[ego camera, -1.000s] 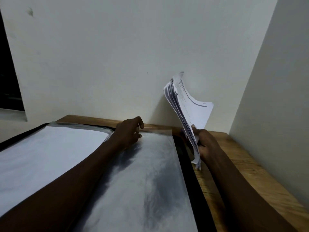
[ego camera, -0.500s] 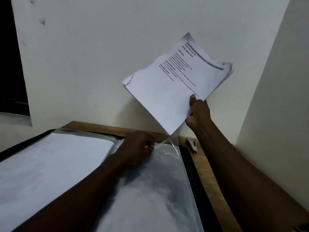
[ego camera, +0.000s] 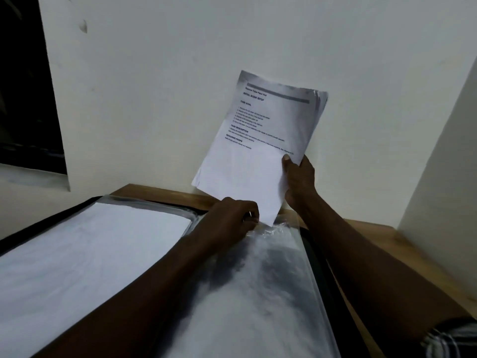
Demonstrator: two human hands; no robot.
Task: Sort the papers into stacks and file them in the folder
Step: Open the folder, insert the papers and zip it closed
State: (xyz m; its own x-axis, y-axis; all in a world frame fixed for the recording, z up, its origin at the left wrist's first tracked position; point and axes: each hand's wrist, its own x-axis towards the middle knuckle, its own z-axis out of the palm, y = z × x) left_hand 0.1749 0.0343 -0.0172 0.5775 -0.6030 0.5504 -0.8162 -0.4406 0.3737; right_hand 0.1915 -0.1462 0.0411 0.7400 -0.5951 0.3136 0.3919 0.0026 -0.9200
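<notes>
Paper stack: several printed sheets, up in the air close to wall, tilted, lowest corner right at mouth of clear sleeve on folder's right side. Not in yet.

Right hand pinches stack low on its right edge, thumb on front, fingers behind.

Handling, my read: light but floppy. Sheets fan a bit at top right corner, so they cd slide apart. Pinch near bottom edge, thumb flat, wd steer that corner best.

Left hand at sleeve's top edge, fingers curled, pinching crinkled plastic. I take it as holding mouth open.

Sleeve thin, glossy, prob. slippery + clingy.

Folder black, open flat on wood desk. Left sleeve has white sheets inside.
</notes>
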